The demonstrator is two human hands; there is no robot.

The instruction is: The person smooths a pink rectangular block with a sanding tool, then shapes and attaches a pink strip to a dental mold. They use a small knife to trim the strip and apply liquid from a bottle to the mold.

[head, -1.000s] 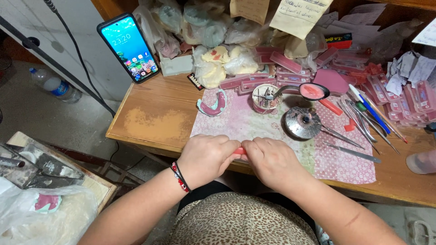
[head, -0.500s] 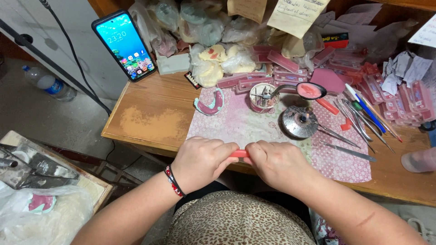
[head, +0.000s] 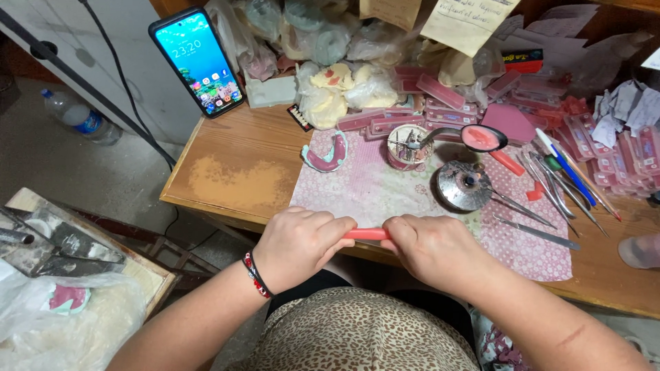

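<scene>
Red wax, in the form of a thin strip [head: 366, 234], is held level between both hands just over the near edge of the wooden counter [head: 227, 185]. The left hand [head: 300, 245] is curled around the strip's left end, its fingers [head: 335, 230] pressed together and closed over it; a red and black beaded bracelet [head: 255, 274] is worn on that wrist. The right hand [head: 433, 251] is closed over the other end, the fingers [head: 401, 230] bent down on the strip, so that only a short middle part is seen between the two hands. How far the strip runs inside either hand cannot be told.

Behind the hands a pink flowered mat [head: 385, 192] is spread on the counter. On it are set a pink and teal dental model [head: 325, 154], a small cup filled with tools [head: 407, 146] and a round metal burner [head: 464, 185]. A ladle holding pink wax [head: 481, 138] is laid just behind the burner. Several slim metal instruments [head: 536, 232] are laid across the right part of the mat, and pens and more tools [head: 574, 182] are lined up beside them.

Further back, plaster casts in plastic bags [head: 337, 96] and flat pink boxes [head: 440, 93] are piled. A smartphone with a lit screen [head: 198, 60] is propped at the counter's left rear corner. On the floor a plastic bottle [head: 81, 118] is seen, well apart from the hands.
</scene>
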